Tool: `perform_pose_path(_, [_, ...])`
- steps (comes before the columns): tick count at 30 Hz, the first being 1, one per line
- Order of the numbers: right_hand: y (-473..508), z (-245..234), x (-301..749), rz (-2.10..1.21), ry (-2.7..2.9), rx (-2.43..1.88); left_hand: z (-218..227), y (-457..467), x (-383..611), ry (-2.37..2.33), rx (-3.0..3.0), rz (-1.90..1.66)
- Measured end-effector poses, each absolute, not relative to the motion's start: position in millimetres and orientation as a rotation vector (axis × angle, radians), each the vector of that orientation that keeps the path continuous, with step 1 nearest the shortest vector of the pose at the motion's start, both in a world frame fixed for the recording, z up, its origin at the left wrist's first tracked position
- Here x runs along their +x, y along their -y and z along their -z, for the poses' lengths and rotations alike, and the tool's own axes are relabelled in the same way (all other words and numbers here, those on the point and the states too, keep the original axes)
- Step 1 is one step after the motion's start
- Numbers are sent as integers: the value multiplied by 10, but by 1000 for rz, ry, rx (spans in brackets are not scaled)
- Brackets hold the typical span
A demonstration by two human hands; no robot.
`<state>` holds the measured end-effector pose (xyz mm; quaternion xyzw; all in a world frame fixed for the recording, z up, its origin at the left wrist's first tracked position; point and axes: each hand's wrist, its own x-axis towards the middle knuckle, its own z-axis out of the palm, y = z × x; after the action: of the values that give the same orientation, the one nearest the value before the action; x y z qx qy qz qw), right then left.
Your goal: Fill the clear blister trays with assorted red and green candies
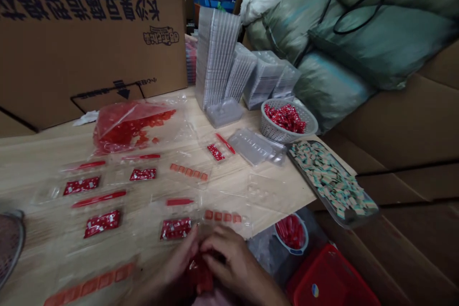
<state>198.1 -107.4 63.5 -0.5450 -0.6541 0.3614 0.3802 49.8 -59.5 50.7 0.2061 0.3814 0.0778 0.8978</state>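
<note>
My left hand (183, 256) and my right hand (229, 254) come together at the table's near edge. Their fingers are closed around something red, shiny and partly see-through (200, 275); its exact kind is hidden. Just beyond them lies a clear plastic tray (152, 217) with a red pen-shaped piece (180, 202) and a red patterned packet (175, 228). Beside it, close to my right hand, a clear tray holds a row of orange-red square pieces (223, 216). Another such strip (91, 287) lies at the near left.
More filled trays spread left, below a bag of red pieces (132, 124). Stacks of clear trays (218, 57) and a basket of red packets (263, 122) stand behind. Rightward are a tray of small tiles (333, 177), a bucket (303, 248) and a red container (333, 277).
</note>
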Motion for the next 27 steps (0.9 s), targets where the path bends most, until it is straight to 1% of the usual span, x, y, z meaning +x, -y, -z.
perform_pose_path(2, [1048, -591, 1929, -982, 1646, -1374, -510, 616, 481, -790, 430, -167])
perform_pose_path(7, [1080, -437, 1967, -1063, 1196, -1556, -449, 606, 457, -820, 486, -307])
perform_pose_path(9, [1093, -420, 1990, -1113, 1085, -1551, -392, 603, 459, -852, 498, -377])
perform_pose_path(12, [1103, -427, 1988, -1310, 980, -1472, -320, 612, 458, -856, 546, -449])
perform_pose_path(14, [1113, -442, 1968, -1296, 1031, -1486, -311, 618, 454, -859, 593, -444])
perform_pose_path(16, [1127, -470, 1950, -1026, 1279, -1540, -331, 619, 453, -877, 596, -456])
perform_pose_path(20, [1140, -559, 1942, -183, 1939, -1476, -366, 611, 473, -888, 567, -488])
perform_pose_path(22, [1133, -592, 1946, 37, 2043, -1449, -370, 602, 489, -874, 569, -493])
perform_pose_path(23, [1129, -597, 1950, 48, 2026, -1457, -376, 596, 496, -863, 573, -496])
perform_pose_path(24, [1127, -590, 1954, -22, 1969, -1478, -386, 588, 501, -848, 578, -502])
perform_pose_path(25, [1126, -572, 1960, -163, 1876, -1508, -401, 577, 503, -829, 588, -499])
perform_pose_path(27, [1133, -494, 1976, -608, 1586, -1566, -445, 546, 497, -778, 618, -466])
